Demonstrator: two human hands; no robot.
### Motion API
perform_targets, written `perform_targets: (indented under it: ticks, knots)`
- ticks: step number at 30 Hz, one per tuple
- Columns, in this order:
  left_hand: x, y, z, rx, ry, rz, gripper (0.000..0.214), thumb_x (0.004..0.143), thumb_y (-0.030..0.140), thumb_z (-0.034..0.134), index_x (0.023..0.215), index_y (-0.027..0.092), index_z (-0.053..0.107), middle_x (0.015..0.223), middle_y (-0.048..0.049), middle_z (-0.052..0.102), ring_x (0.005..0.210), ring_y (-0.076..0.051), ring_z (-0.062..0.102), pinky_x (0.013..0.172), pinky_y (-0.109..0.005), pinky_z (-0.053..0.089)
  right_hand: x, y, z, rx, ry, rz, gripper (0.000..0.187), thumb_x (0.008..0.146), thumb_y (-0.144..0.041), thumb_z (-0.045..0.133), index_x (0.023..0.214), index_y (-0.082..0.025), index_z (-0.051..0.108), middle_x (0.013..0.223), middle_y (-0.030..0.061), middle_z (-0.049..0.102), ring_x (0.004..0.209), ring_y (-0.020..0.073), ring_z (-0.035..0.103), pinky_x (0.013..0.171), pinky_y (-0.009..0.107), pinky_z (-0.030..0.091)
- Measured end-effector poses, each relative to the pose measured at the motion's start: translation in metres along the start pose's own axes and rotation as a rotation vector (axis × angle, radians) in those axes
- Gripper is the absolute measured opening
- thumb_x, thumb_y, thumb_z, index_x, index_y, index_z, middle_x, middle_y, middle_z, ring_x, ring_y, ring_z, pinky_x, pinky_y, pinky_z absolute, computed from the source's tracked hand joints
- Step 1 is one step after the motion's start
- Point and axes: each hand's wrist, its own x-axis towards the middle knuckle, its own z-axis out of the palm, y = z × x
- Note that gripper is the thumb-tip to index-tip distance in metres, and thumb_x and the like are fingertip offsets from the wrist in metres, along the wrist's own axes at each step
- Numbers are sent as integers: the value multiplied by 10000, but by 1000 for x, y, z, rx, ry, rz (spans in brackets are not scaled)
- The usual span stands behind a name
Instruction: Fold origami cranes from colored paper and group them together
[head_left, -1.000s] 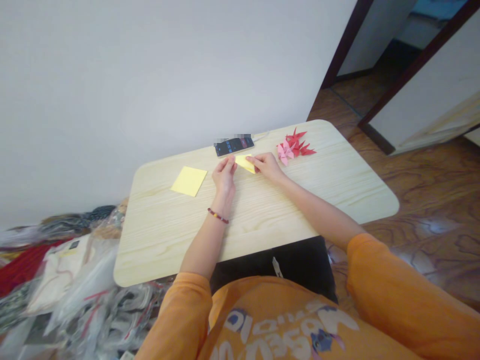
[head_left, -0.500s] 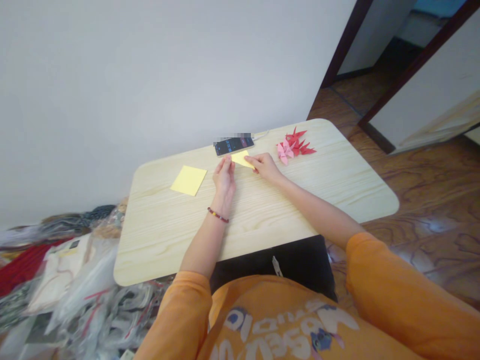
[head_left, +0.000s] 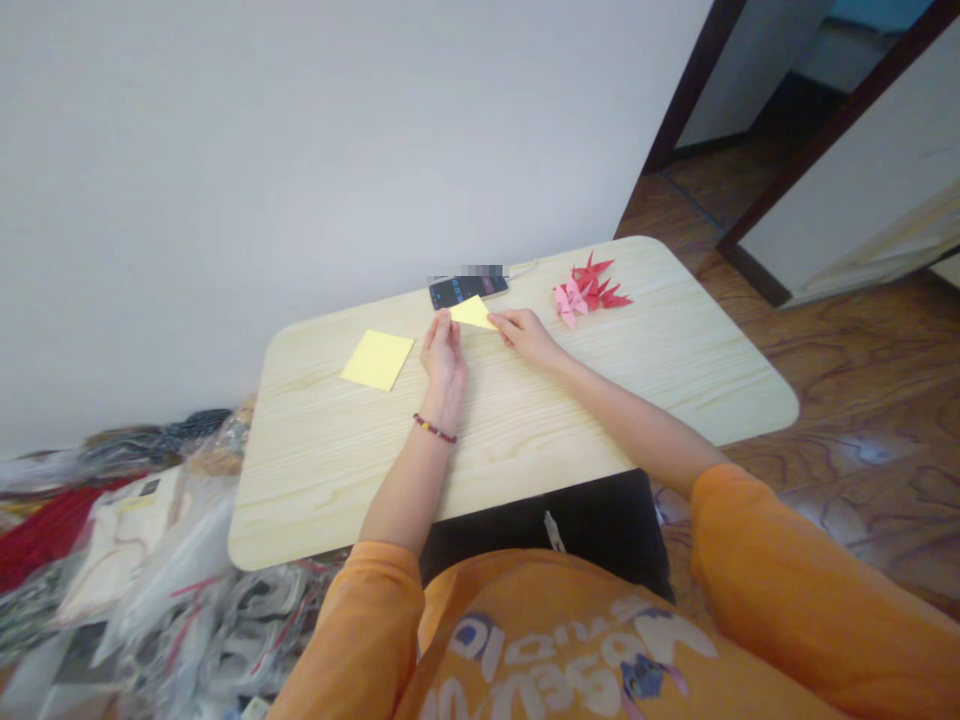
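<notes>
"Since both hands meet over the table (head_left: 525,440), what are the fingers doing?"

"Grasping. The left hand (head_left: 443,362) stands nearly upright, the right hand (head_left: 528,336) reaches in low, and a yellow paper triangle (head_left: 472,313) sits pinched between their fingertips (head_left: 498,320)."

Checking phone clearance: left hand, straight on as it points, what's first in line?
The black phone, just beyond the left hand's fingertips, though depth is unclear and the hand may sit above it.

Left hand (head_left: 442,360), right hand (head_left: 527,337), yellow paper (head_left: 472,313), tabletop (head_left: 525,440)
</notes>
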Motion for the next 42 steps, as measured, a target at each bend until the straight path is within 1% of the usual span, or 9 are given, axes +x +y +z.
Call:
perform_targets:
  ticks: [5,10,14,18,21,25,29,34,42]
  knots:
    - [2,-2,-1,14,-26,-16,107,793,105,644,708,169,655,899,-14,697,956,-85,641,833,-150,503,0,4,-3,68,-28,12,513,834,-591,467,521,-187,428,421,-43,389,419,73,350,454,236,257]
    - [2,-5,-2,100,-84,12,74,722,173,732,714,177,658,870,-13,696,947,-112,644,837,-200,508,4,5,-3,267,24,57,430,754,-617,564,720,-193,500,625,-27,508,508,82,437,448,206,330]
    - [-2,-8,0,164,-124,27,147,636,180,787,693,162,652,794,-7,681,836,-101,645,808,-224,507,8,4,-5,374,135,102,368,712,-539,621,786,-204,487,724,-17,524,646,107,490,519,196,381]
    - [-2,-5,0,344,-240,35,171,600,202,795,700,151,665,700,-8,661,662,-85,608,714,-233,514,12,9,-9,347,203,113,250,725,-417,579,720,-203,451,659,-31,453,621,103,444,547,208,350]
    - [0,-2,-2,527,-318,109,179,596,227,790,724,151,691,651,-17,655,598,-96,584,615,-222,493,12,13,-10,337,155,96,189,693,-351,574,695,-195,468,629,-38,443,593,100,411,549,220,322]
    - [5,-4,-5,695,-403,179,145,606,257,782,668,148,710,642,-36,674,582,-106,577,551,-204,453,10,13,-8,277,79,1,165,674,-326,574,674,-176,505,645,-30,488,626,105,427,588,231,321]
    - [9,-8,-7,672,-402,220,118,603,251,778,641,164,709,620,-17,671,573,-103,565,553,-195,436,8,11,-9,213,56,-26,157,691,-325,551,672,-175,507,645,-32,491,642,110,434,614,239,322]
    - [6,-10,-6,633,-379,259,103,618,242,766,642,165,702,611,-5,658,568,-92,545,575,-190,424,9,10,-9,241,52,-30,135,676,-304,531,657,-181,480,626,-40,458,612,102,399,591,239,298]
    - [1,-9,-4,552,-321,167,167,602,273,785,674,152,695,640,-8,659,600,-97,559,619,-207,432,7,8,-9,221,22,-3,115,683,-284,510,644,-192,451,588,-48,402,572,96,364,522,225,269]
